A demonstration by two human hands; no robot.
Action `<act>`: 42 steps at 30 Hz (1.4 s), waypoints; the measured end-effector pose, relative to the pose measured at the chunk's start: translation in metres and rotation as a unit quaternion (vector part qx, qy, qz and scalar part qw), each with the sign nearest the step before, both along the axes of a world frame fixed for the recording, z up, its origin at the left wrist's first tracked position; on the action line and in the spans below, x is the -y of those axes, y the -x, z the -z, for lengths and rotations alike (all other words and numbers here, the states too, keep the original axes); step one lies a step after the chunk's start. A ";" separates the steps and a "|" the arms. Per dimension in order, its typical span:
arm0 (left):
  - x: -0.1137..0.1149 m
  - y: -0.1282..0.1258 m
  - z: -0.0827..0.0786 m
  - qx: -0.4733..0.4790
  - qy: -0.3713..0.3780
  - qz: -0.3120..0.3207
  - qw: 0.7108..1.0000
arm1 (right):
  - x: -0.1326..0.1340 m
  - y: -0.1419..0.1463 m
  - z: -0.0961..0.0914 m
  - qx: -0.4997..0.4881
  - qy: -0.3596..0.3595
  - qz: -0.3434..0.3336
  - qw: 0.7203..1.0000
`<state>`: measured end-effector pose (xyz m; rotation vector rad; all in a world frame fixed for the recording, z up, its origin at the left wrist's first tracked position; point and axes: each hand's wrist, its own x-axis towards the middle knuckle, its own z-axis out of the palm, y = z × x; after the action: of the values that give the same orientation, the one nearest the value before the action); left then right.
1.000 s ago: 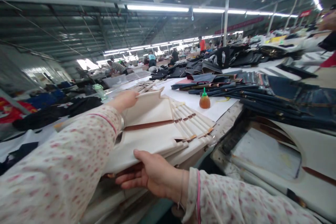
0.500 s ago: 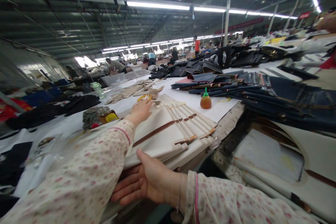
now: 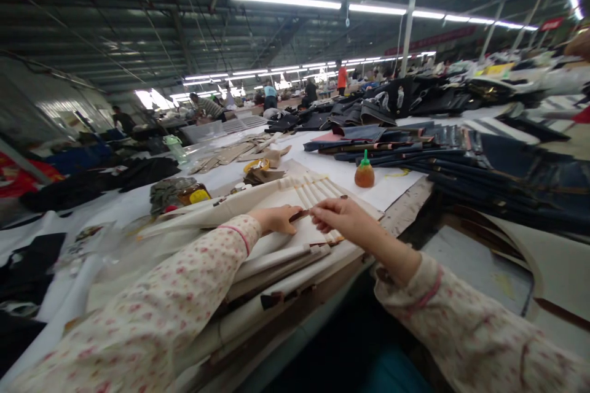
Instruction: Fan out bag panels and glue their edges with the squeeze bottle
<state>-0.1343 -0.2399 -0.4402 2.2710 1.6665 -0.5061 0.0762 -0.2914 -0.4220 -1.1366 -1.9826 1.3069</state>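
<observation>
At the near edge of the white worktable (image 3: 391, 190), a stack of cream fabric panels (image 3: 276, 255) lies under both hands: the left hand (image 3: 276, 219), fingers curled, presses one end of a thin brown strip (image 3: 299, 215); the right hand (image 3: 343, 218) pinches the other, seemingly positioning it, which calls for steady alignment; an orange glue bottle (image 3: 364, 173) stands beyond

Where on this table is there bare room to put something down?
Barest is the white tabletop between the orange bottle, the tan pieces and the dark denim stack. A smaller white patch lies between the black cloth and the yellow-labelled jar. Crowded: the cream panel stack at the near edge, and the whole denim side.
</observation>
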 end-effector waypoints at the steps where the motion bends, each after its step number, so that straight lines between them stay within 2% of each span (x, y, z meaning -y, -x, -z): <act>1: 0.000 -0.002 0.000 -0.002 -0.001 -0.005 1.000 | -0.016 -0.006 0.002 0.034 -0.014 0.030 0.999; 3: 0.001 -0.004 -0.002 -0.007 0.001 -0.014 1.000 | -0.041 -0.011 0.012 0.096 -0.022 0.053 0.994; 5: 0.002 -0.006 -0.005 -0.008 0.004 -0.014 1.000 | -0.053 -0.011 0.024 0.147 -0.015 0.043 0.988; 10: 0.003 -0.005 -0.009 -0.008 0.013 -0.005 1.000 | -0.058 -0.004 0.040 0.245 -0.022 0.012 0.969; 16: -0.002 -0.002 -0.009 -0.008 0.025 0.001 1.000 | -0.061 -0.006 0.047 0.265 -0.033 -0.003 0.964; 25: -0.003 0.000 -0.012 -0.016 0.038 0.000 0.999 | -0.054 -0.009 0.039 0.255 -0.028 -0.007 0.967; 29: -0.003 0.001 -0.010 -0.017 0.040 -0.005 0.999 | -0.059 -0.018 0.036 0.253 0.010 0.013 0.967; 33: -0.002 0.002 -0.012 -0.012 0.041 -0.001 0.999 | -0.061 -0.027 0.032 0.285 0.057 -0.009 0.957; 38: -0.001 -0.001 -0.017 -0.019 0.046 -0.006 0.999 | -0.060 -0.028 0.034 0.321 0.027 -0.020 0.946; 42: -0.002 -0.004 -0.022 -0.028 0.056 -0.018 0.998 | -0.059 -0.027 0.040 0.315 -0.014 -0.015 0.949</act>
<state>-0.1304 -0.2377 -0.4183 2.1610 1.6589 -0.6445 0.1034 -0.2323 -0.4620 -1.6671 -2.4508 0.9931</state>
